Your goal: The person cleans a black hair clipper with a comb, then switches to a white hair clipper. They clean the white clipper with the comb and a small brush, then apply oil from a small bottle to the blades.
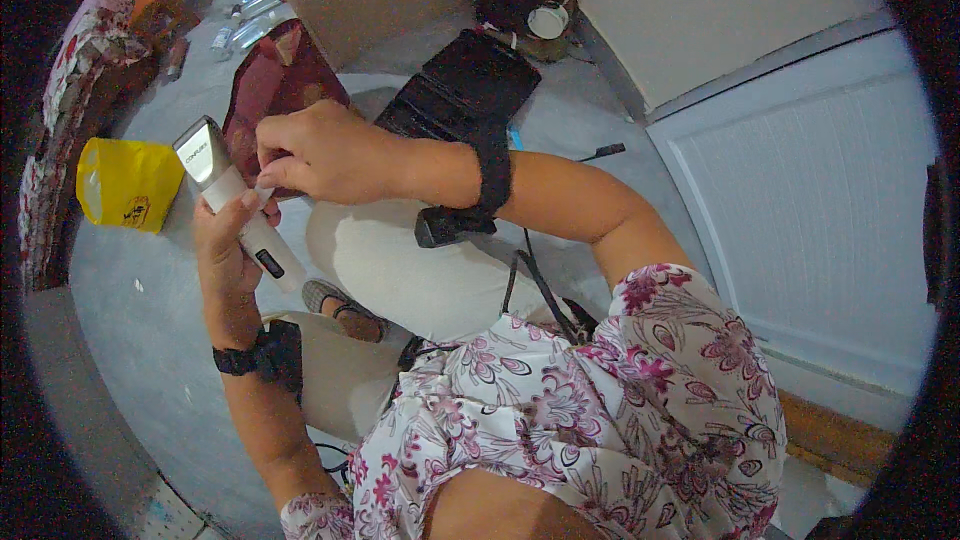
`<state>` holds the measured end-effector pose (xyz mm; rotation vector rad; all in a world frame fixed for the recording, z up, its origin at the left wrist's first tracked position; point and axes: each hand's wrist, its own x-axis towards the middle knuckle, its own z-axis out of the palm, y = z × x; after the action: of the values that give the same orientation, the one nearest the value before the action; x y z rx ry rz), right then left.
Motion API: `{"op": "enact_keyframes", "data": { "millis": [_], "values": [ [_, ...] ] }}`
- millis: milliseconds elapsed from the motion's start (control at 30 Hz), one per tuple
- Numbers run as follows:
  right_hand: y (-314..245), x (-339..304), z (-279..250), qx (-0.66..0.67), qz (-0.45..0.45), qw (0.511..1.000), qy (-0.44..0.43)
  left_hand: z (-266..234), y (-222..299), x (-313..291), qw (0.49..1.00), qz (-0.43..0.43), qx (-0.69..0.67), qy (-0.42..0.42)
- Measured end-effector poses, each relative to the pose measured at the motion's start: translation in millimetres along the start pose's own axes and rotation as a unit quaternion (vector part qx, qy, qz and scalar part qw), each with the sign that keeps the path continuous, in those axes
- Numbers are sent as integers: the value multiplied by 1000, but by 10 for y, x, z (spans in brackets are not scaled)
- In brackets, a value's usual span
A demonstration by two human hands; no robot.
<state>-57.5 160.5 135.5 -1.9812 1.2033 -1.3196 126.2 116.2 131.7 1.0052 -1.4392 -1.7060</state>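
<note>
My left hand (228, 245) is wrapped round a white hair clipper (268, 240) with a shiny silver head, which points up and away from me. On its body is a small dark display. Close beside the clipper's neck, my right hand (315, 152) has its thumb and fingers pinched together. A small pale bit shows at those fingertips, too small to name. Black straps with small boxes sit on both wrists. Behind my right hand lies a dark red bag (275, 80), partly hidden by it.
A yellow plastic bag (130, 180) stands on the grey floor at the left. Beyond my hands lie an open black case (470, 80), a small brush (605, 151) and clear packages (255, 20). A white mug (547, 22) is at the back. A white door (810, 190) borders the right.
</note>
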Motion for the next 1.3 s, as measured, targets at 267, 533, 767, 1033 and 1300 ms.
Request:
{"op": "enact_keyframes", "data": {
  "millis": [267,533,767,1033,1300],
  "values": [
    [100,50,11,328,185,925,-54,3,31,-60,998,38,-48,0],
    [82,-41,-158,170,189,966,-39,65,3,8,994,9,-108,-33],
    [-78,-23,-146,-31,66,997,-27,78,46,21,991,18,-123,-42],
    [-56,-2,-94,-127,-67,990,4,78,47,2,991,-2,-124,-45],
    [10,21,-62,-181,-92,979,10,123,-2,26,992,44,-101,-53]
  ]
}}
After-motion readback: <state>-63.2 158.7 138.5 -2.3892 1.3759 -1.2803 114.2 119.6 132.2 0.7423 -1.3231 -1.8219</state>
